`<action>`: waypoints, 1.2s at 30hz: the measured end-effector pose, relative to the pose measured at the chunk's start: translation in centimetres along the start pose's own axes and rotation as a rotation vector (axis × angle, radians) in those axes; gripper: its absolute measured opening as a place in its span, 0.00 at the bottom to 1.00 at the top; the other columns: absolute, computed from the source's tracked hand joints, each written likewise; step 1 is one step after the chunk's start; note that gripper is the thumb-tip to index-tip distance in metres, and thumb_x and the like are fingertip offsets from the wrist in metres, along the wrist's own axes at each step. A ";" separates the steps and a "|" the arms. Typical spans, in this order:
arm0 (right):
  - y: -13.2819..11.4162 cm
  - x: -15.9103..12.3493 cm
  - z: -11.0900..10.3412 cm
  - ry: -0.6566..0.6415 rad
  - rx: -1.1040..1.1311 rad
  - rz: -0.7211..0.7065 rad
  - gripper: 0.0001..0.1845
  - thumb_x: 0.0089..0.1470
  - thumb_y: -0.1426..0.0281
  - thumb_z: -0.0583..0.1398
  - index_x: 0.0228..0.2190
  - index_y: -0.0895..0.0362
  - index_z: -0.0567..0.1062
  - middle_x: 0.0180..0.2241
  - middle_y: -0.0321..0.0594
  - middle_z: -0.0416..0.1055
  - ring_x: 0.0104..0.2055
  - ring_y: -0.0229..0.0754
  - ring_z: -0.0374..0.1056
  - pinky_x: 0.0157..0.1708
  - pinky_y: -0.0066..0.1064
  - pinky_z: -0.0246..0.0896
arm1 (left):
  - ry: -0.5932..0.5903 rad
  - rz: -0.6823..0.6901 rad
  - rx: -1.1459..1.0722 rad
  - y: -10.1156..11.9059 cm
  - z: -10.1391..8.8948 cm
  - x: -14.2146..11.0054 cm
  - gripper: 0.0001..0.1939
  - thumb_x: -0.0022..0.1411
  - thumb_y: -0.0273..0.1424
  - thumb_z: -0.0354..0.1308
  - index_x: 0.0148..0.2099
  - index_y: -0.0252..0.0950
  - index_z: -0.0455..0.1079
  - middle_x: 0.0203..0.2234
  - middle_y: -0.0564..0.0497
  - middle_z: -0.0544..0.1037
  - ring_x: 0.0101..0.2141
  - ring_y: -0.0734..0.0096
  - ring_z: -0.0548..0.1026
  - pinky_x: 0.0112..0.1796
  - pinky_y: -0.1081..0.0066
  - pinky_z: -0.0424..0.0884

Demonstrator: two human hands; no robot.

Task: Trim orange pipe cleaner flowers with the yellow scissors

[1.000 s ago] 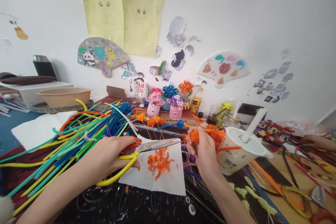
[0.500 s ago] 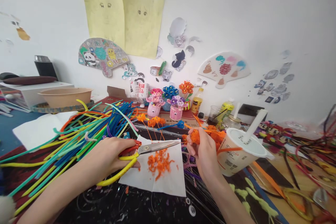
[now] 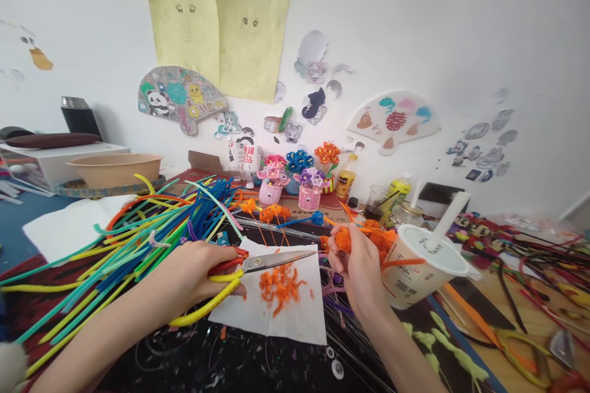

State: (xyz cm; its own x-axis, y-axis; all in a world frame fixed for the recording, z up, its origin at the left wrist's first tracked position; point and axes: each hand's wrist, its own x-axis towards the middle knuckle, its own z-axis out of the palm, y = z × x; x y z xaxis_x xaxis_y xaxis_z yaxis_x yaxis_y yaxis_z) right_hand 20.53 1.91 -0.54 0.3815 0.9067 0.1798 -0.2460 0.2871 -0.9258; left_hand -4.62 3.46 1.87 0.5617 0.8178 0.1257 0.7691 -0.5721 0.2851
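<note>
Many orange clippings [image 3: 280, 287] lie on the white paper [image 3: 306, 322] between the hands, so some cutting looks done, how much remains unclear, while the left hand [image 3: 196, 264] grips scissors [image 3: 276, 258] pointing at the fuzzy orange piece [image 3: 342, 239] pinched in the right hand [image 3: 363, 267].

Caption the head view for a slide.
Left hand holding red-and-yellow-handled metal scissors, right hand pinching fuzzy orange stems, above white paper strewn with orange clippings.

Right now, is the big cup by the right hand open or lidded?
Lidded: a white lid covers the cup, a straw poking through.
</note>
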 end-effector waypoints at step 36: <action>0.9 -0.9 0.4 -0.067 -0.006 0.026 0.16 0.58 0.58 0.53 0.28 0.56 0.70 0.21 0.32 0.63 0.16 0.29 0.51 0.15 0.23 0.42 | 0.008 0.024 0.004 0.9 2.9 0.1 0.22 0.59 0.53 0.53 0.39 0.39 0.64 0.34 0.50 0.75 0.30 0.66 0.74 0.28 0.73 0.61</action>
State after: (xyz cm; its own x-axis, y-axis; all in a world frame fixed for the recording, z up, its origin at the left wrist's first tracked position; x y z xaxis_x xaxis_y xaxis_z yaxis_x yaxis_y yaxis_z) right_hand 19.59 1.43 -1.37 0.3145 0.9326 0.1769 -0.2496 0.2610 -0.9325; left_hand -3.03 2.85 -0.60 0.5776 0.8042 0.1403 0.7565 -0.5919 0.2781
